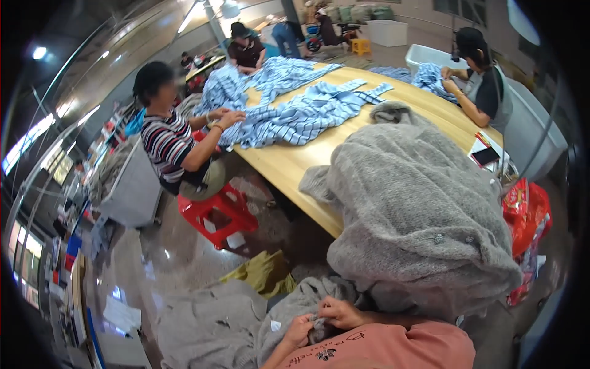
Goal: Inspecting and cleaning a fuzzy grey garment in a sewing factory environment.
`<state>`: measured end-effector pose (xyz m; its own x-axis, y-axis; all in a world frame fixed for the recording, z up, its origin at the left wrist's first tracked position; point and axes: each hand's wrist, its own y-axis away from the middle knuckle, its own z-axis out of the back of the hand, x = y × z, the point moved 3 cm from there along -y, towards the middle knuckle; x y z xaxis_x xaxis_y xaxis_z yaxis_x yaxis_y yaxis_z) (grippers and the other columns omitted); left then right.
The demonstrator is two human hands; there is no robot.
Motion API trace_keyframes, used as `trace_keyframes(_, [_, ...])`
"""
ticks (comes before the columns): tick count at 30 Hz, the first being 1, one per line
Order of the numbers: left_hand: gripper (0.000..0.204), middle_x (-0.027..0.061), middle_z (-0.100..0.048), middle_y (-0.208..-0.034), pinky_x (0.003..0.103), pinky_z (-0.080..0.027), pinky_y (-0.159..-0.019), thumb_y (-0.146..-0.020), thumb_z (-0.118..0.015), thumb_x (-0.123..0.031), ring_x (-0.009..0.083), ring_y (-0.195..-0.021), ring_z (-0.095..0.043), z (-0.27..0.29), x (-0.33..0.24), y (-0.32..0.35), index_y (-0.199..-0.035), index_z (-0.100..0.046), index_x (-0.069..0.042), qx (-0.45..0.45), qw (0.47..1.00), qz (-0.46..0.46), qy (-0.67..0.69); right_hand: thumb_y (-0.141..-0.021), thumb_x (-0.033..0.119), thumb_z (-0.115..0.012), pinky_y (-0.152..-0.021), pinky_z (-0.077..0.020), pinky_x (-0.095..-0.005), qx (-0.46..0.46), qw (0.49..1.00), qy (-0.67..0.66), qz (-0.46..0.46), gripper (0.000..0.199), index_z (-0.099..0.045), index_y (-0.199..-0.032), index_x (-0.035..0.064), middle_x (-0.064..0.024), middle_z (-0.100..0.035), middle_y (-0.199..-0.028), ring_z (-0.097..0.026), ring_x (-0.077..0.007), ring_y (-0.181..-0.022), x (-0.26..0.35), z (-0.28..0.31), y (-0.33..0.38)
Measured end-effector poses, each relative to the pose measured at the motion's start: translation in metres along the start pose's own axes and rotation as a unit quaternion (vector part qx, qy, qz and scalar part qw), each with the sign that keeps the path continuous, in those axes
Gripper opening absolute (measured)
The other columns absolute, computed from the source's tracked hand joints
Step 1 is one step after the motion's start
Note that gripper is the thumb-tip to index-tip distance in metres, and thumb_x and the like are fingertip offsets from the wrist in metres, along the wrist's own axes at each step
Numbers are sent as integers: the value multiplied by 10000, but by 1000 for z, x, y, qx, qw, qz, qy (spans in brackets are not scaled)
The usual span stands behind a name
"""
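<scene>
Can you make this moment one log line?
left grip: pinching gray knit; right grip: pinching same knit; gray heap: on table; blue striped cloth: on table

A knit garment [335, 288] lies before the person's torso, at the left hand [299, 331] and right hand [340, 312]. Ahead and to the right, a heap of knitwear [418, 190] sits on the near end of a table [292, 172]; beyond it, to the left, loose garments [301, 120] spread over the tabletop. At the table's left side a co-worker [169, 132] sits on a stool [212, 212], a wheeled bin [136, 194] behind. A phone [485, 156] lies by the table's right edge; a plastic bag [533, 212] is right of the heap.
</scene>
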<state>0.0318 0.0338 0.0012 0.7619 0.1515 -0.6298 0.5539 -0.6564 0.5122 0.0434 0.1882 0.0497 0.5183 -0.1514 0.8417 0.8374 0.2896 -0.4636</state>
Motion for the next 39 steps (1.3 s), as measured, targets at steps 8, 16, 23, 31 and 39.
trace_keyframes(8, [147, 54, -571, -792, 238, -437, -669, -763, -454, 27, 129, -733, -547, 13, 1, -9, -871, -553, 18, -38, 998, -16, 47, -630, 45, -570, -454, -419, -334, -4, 992, 110, 64, 177, -490, -788, 59, -81, -441, -702, -519, -254, -573, 16, -3, -4])
trace_keyframes(16, [214, 103, -587, -856, 275, -447, -737, -743, -422, 38, 185, -805, -566, 0, 2, -2, -917, -547, 45, -95, 987, -59, 114, -655, 77, -516, -414, -421, -337, -10, 980, 185, 67, 98, -428, -684, 45, -81, -441, -677, -513, -255, -516, 8, -8, 1])
trace_keyframes(23, [139, 37, -581, -769, 205, -422, -602, -749, -504, 53, 94, -680, -528, -4, -4, 12, -870, -570, 68, -189, 961, -177, -95, -646, 74, -521, -501, -448, -371, 21, 985, 166, -33, 96, -482, -733, 78, -79, -489, -762, -545, -290, -651, 5, -17, -1])
trace_keyframes(31, [167, 9, -587, -760, 194, -417, -600, -749, -505, 42, 63, -684, -507, -10, -5, 15, -892, -590, 37, -252, 907, -238, -240, -651, 3, -517, -602, -426, -349, 105, 985, 15, -135, 174, -536, -819, 43, -119, -546, -874, -537, -319, -761, -13, -9, -6])
trace_keyframes(39, [192, 90, -614, -745, 246, -446, -606, -743, -488, 47, 123, -679, -568, -14, -16, 19, -880, -604, -22, -250, 838, -334, -353, -678, 71, -549, -601, -427, -361, 30, 965, -39, -259, 94, -522, -744, 9, -164, -558, -717, -542, -337, -681, -11, -11, -17])
